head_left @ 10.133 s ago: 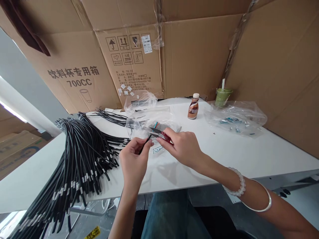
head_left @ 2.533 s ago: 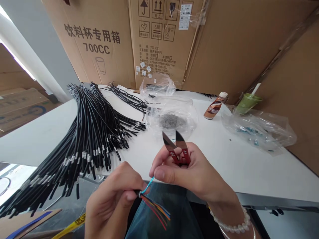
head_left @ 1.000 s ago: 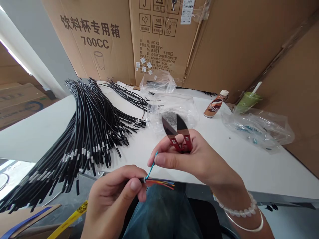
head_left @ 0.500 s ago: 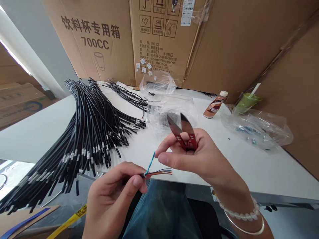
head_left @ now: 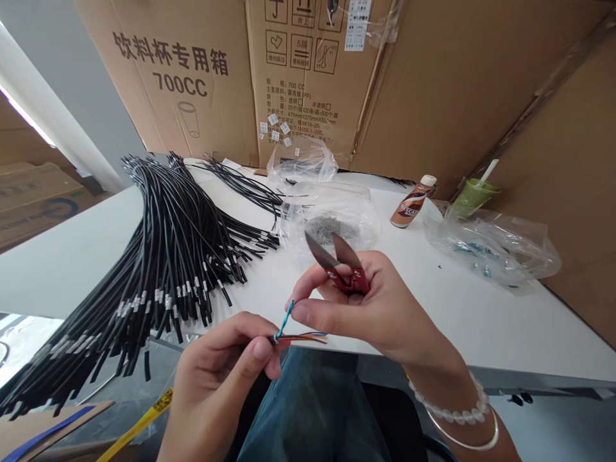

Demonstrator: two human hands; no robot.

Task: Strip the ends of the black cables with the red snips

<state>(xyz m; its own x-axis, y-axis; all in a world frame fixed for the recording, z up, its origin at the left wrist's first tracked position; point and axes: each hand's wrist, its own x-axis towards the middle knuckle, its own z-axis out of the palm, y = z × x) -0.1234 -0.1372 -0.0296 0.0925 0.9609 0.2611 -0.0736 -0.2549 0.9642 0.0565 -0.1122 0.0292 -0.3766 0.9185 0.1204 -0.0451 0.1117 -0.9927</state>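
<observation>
My left hand [head_left: 228, 378] pinches the stripped end of a black cable [head_left: 274, 339] between thumb and fingers. Several thin coloured wires [head_left: 308, 337], orange, dark and blue among them, stick out of it to the right. One twisted blue strand [head_left: 285, 319] stands up from the cable, its tip at the thumb and forefinger of my right hand [head_left: 351, 308]. That same hand also holds red-handled thread snips [head_left: 349, 279] against the palm, blades apart and pointing up and left. Most of the cable is hidden by my left hand.
A large pile of black cables [head_left: 168, 231] covers the table's left side. Clear plastic bags [head_left: 332, 218] lie behind my hands. To the right are a brown bottle [head_left: 412, 202], a green cup [head_left: 474, 197] and another plastic bag [head_left: 505, 250]. Cardboard boxes [head_left: 308, 102] stand along the back.
My right hand and the snips have moved slightly left and closer to my left hand, with the snips tilting further left. The blue strand still stands up from the cable.
</observation>
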